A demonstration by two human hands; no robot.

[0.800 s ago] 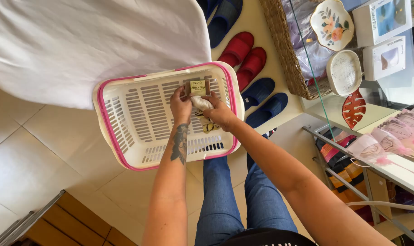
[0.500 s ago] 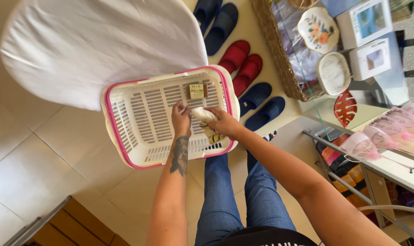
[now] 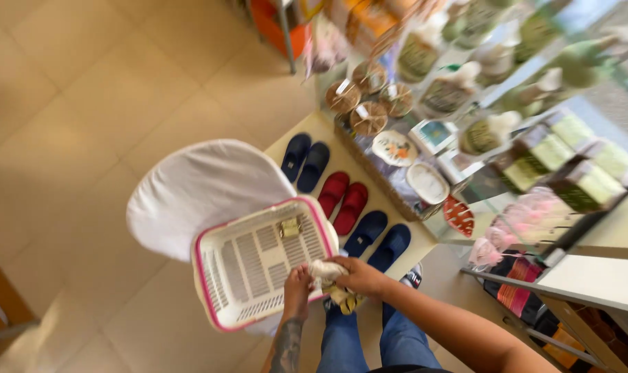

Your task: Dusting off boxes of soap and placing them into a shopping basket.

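I see a small whitish bundle point(image 3: 325, 271) with yellow trim hanging below it, pinched between both hands at the near right rim of the basket point(image 3: 234, 276). It could be cloth or a wrapped packet; motion blur keeps me from telling which. The right hand point(image 3: 361, 276) is curled around its right side, fingers closed on it. The left hand point(image 3: 298, 283) meets it from the left, fingers bent against it, the wrist lying over the basket's pink edge. The right hand has more of the bundle.

The bundle's long axis runs roughly left to right, along the basket's near edge. The basket's slatted floor lies up and to the left of both hands, the left hand nearer to it.

Inside the basket, at the far side, sits 1 small tan boxlike item point(image 3: 290, 227). A white padded board point(image 3: 196, 190) lies under the basket.

Beyond: 3 pairs of slippers, navy point(image 3: 305, 161), red point(image 3: 343, 198), navy point(image 3: 379, 238), on a pale platform. Right of them, a wicker tray point(image 3: 369, 176) with round patterned dishes; above, shelves of green boxes point(image 3: 569, 155) and blurred bottles.
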